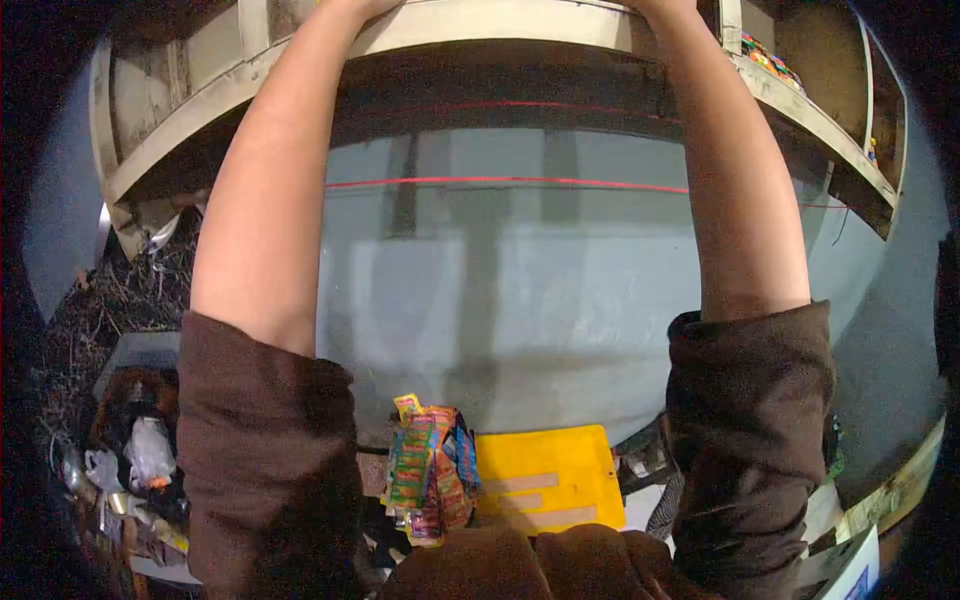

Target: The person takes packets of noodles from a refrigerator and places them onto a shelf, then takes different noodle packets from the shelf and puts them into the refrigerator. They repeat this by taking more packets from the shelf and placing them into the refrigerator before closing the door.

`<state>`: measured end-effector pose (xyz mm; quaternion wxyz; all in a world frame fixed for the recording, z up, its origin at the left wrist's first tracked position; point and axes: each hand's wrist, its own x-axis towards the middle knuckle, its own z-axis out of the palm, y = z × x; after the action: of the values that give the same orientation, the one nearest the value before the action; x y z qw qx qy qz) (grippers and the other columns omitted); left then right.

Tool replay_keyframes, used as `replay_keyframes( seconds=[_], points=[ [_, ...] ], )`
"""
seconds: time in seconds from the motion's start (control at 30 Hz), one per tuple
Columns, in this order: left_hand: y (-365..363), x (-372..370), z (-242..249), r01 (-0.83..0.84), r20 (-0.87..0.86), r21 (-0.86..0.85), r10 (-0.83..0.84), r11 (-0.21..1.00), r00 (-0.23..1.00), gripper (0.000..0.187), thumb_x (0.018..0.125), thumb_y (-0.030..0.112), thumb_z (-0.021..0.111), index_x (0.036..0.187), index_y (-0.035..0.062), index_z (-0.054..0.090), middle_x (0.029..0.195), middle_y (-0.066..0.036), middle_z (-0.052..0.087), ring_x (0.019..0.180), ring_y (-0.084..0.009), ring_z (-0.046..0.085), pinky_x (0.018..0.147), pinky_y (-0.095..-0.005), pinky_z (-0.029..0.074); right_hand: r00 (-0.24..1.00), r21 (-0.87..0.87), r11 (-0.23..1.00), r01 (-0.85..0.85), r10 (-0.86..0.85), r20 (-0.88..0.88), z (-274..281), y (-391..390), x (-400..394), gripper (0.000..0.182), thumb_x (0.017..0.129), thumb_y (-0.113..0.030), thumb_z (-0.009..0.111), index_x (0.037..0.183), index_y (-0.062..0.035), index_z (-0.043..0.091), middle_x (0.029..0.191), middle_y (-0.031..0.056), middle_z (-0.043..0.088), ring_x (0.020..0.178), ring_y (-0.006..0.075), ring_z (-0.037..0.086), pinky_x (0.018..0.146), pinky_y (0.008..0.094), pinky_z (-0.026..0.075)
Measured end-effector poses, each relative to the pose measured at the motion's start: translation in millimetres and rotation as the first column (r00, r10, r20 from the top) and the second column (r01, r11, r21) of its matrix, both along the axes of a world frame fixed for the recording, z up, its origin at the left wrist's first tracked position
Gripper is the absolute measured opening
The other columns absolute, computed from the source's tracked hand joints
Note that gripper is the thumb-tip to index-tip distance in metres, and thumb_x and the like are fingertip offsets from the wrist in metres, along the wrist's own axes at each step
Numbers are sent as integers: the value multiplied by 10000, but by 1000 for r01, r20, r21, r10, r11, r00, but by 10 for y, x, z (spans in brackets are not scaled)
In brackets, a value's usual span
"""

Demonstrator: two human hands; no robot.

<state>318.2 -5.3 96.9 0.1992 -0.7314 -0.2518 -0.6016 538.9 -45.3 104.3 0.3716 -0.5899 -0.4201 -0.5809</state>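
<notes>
Both my arms reach up to a whitish wooden wall shelf (pixel 500 22) at the top of the head view. Only the wrist end of my left hand (pixel 372 6) shows, at the shelf's front edge left of the middle. My right hand (pixel 664 6) is likewise cut off by the upper frame edge, at the same shelf further right. The fingers of both are out of sight, so whether they grip anything cannot be seen. Right of my right wrist, some colourful packets (pixel 772 65) lie in a shelf compartment.
Red string (pixel 500 181) stretches across the grey wall (pixel 580 290). Below are hanging strips of colourful sachets (pixel 432 470) and a yellow board (pixel 590 470). At lower left, a white plastic bag (pixel 150 452) sits among clutter, near a dark tangle of wires or twigs (pixel 75 320).
</notes>
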Motion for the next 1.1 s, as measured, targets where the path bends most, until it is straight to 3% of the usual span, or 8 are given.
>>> replay_keyframes(
  seconds=[0.13, 0.33, 0.4, 0.53, 0.67, 0.8, 0.83, 1.1],
  points=[
    [-117, 40, -178, 153, 89, 154, -168, 976, 982, 540, 500, 120, 772, 954, -15, 515, 891, -115, 529, 845, -235, 537, 750, -311, 440, 959, 300, 915, -269, 226, 172, -124, -166, -9, 190, 669, -78, 596, 781, -44, 446, 668, 170, 558, 662, 378, 552, 606, 413, 441],
    [-147, -94, -764, 745, 182, 247, -785, 619, 592, 473, 702, 64, 654, 1115, 14, 429, 1107, -134, 495, 1027, -228, 494, 858, -339, 410, 874, 406, 830, -383, 182, 452, -844, -721, 175, 359, 625, -69, 640, 958, -38, 510, 869, 139, 571, 833, 328, 550, 757, 410, 427],
    [-520, -169, -1560, 467, 352, 258, -533, 845, 769, 421, 776, 176, 596, 1145, 30, 454, 1177, -123, 472, 1085, -255, 457, 915, -390, 360, 784, 291, 813, -504, 290, 548, -1440, -967, 227, 377, 600, -86, 715, 932, -29, 546, 832, 91, 603, 782, 274, 578, 770, 373, 439],
    [-989, -261, -4107, 791, 789, -316, -317, 523, 525, 503, 723, 205, 659, 1141, 29, 442, 1068, -103, 529, 966, -190, 512, 830, -337, 424, 409, 293, 447, -845, 894, -186, -3638, -1130, 174, 356, 751, -151, 647, 1032, -17, 476, 1071, 129, 508, 973, 224, 481, 832, 323, 384],
    [-1794, -374, -6041, 776, 811, -575, 51, 258, 583, 398, 767, 212, 623, 1089, 25, 483, 1034, -90, 547, 949, -175, 520, 822, -323, 427, -448, 592, 300, -748, 431, -784, -5167, -1433, -194, 491, 802, -147, 597, 1206, -2, 358, 1119, 57, 456, 1020, 156, 426, 911, 310, 323],
    [-2350, -976, -6139, 683, 748, -656, 158, 320, 645, 307, 811, 219, 587, 1037, 21, 525, 1001, -77, 565, 933, -159, 528, 814, -309, 429, -536, 545, 187, -818, 100, -839, -5874, -1561, -270, 448, 790, -98, 584, 1186, -26, 387, 1084, 62, 494, 974, 183, 493, 840, 309, 396],
    [-2387, -1181, -5985, 324, 342, -939, 193, 120, 920, 294, 818, 210, 579, 1032, 15, 530, 999, -59, 568, 914, -145, 532, 819, -298, 420, -553, 543, 124, -830, -58, -831, -6088, -1521, -227, 448, 789, -89, 581, 1188, -33, 384, 1089, 70, 494, 964, 195, 507, 815, 313, 418],
    [-2831, -952, -5573, 390, 714, -700, 607, 598, 349, 431, 771, 169, 642, 1122, 13, 447, 1014, -45, 558, 892, -129, 523, 770, -270, 442, -463, 897, -171, -407, -808, -364, -6174, -1093, -918, 551, 746, -4, 495, 1260, -77, 309, 1180, 138, 442, 1041, 290, 489, 850, 400, 440]
  ],
)
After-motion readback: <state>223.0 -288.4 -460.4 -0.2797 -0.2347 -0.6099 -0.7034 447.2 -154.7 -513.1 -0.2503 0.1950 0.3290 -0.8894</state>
